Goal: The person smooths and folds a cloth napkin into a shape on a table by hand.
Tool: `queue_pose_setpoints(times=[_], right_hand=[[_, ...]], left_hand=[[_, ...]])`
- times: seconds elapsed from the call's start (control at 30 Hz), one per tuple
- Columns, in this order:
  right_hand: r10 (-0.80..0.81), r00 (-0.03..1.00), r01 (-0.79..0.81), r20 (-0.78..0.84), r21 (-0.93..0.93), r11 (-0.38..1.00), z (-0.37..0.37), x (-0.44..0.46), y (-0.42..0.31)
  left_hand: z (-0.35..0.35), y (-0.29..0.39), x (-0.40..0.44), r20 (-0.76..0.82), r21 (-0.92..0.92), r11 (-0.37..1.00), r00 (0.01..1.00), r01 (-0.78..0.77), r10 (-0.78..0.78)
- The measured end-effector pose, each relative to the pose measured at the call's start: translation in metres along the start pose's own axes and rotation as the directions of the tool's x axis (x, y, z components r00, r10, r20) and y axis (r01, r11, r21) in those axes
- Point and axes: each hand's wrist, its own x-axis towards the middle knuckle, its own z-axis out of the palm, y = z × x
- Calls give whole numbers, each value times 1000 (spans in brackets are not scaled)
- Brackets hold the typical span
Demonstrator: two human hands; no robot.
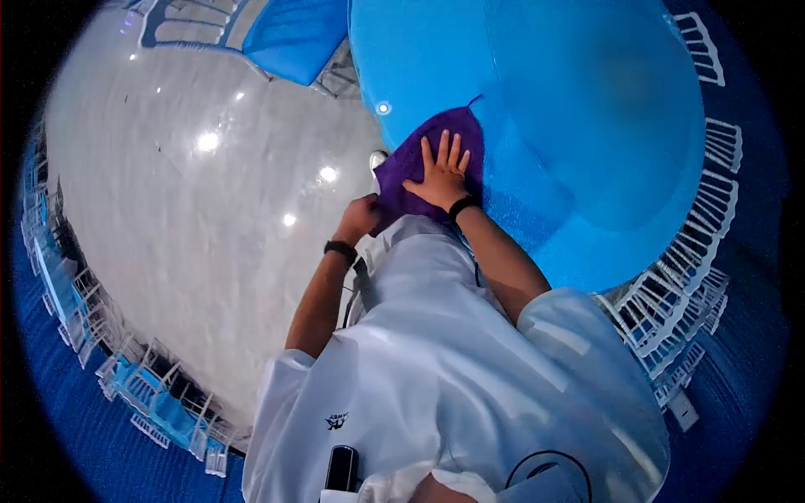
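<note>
A purple cloth [411, 159] lies over the near left edge of a round blue table [537, 50], with one corner hanging past the edge toward my body. My right hand [440, 176] rests flat on the cloth, its fingers spread, and a dark band circles the wrist. At the table's side, my left hand [360, 215] has its fingers closed on the cloth's hanging edge. The left wrist also carries a dark band. A darker blue area shows on the tabletop to the right of the cloth.
A blue-seated chair [298, 38] stands at the upper left, beside the table. White chairs [671, 302] line up along the right side. More chairs and blue tables [151, 394] stand at the far left. Glossy pale floor [210, 235] reflects lights.
</note>
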Motion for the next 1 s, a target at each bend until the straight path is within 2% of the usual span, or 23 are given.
queue_pose_setpoints(times=[0.03, 0.1, 0.17, 0.23, 0.3, 0.33, 0.37, 0.43, 0.47, 0.5, 0.57, 0.63, 0.7, 0.73, 0.77, 0.8, 0.83, 0.87, 0.9, 0.93, 0.97, 1.0], right_hand=[[2, 1000, -2, 21, -1, 1000, -5, 7, -4], [0, 1000, 1, -31, 18, 1000, -3, 25, -13], [-2, 998, 5, -56, 55, 998, -8, 44, -23], [8, 995, -1, -99, 76, 997, -6, 62, -31], [28, 988, -9, -149, 126, 992, -4, 89, -39], [44, 992, -30, -120, 116, 993, -14, 97, -44], [56, 994, -46, -91, 110, 993, -30, 107, -53], [95, 995, -91, -42, 102, 991, -46, 129, -66], [117, 993, -112, -36, 108, 988, -50, 139, -71], [138, 990, -134, -29, 112, 985, -55, 148, -75], [151, 986, -142, -68, 127, 982, -55, 173, -81], [164, 979, -148, -120, 132, 980, -63, 201, -85], [209, 969, -189, -134, 148, 971, -72, 225, -91], [215, 970, -198, -116, 142, 970, -76, 231, -93], [224, 969, -208, -108, 138, 968, -82, 240, -94], [251, 964, -241, -86, 110, 964, -86, 248, -98], [265, 961, -257, -83, 88, 962, -90, 256, -100], [298, 952, -292, -76, 83, 953, -90, 261, -103], [317, 946, -312, -69, 69, 947, -93, 265, -103], [357, 933, -359, 49, 41, 932, -106, 268, -109], [344, 937, -346, 59, 12, 938, -110, 273, -113], [393, 916, -396, 81, 28, 918, -111, 276, -114]], left_hand=[[-14, -5, 5, 15, -35, 999, 1000, -11, 11], [-47, -9, 15, 78, -108, 989, 992, 104, -96], [-73, -14, 28, 28, -49, 989, 990, 137, -136], [-88, -24, 39, 52, -86, 992, 995, 88, -84], [-99, -10, 50, 37, -52, 988, 989, 148, -146], [-84, -63, 63, 95, -372, 910, 983, 180, -156], [-77, -63, 69, 98, -384, 906, 983, 181, -155], [-71, -71, 78, -44, -277, 957, 996, -83, 73], [-64, -80, 82, -44, -262, 965, 998, 32, -45], [-69, -68, 81, -45, -269, 962, 998, 39, -53], [-86, -29, 85, 202, -89, 948, 938, 305, -283], [-84, -52, 100, 241, -154, 941, 935, 302, -260], [-94, -60, 110, 283, -262, 956, 958, 130, -53], [-101, -59, 114, 260, -339, 918, 959, 204, -117], [-113, -59, 129, 256, -350, 916, 961, 194, -105], [-123, -69, 145, 108, -228, 974, 994, 0, 26], [-129, -85, 160, -18, -79, 982, 985, -174, 173], [-121, -118, 192, 103, -580, 807, 993, 112, -64], [-165, -55, 193, 49, -450, 890, 997, 77, -62], [-182, -44, 213, 47, -402, 916, 999, 9, 11], [-208, -12, 228, 152, -572, 808, 986, 141, -64], [-228, 19, 245, 213, -556, 791, 964, 254, -159]])
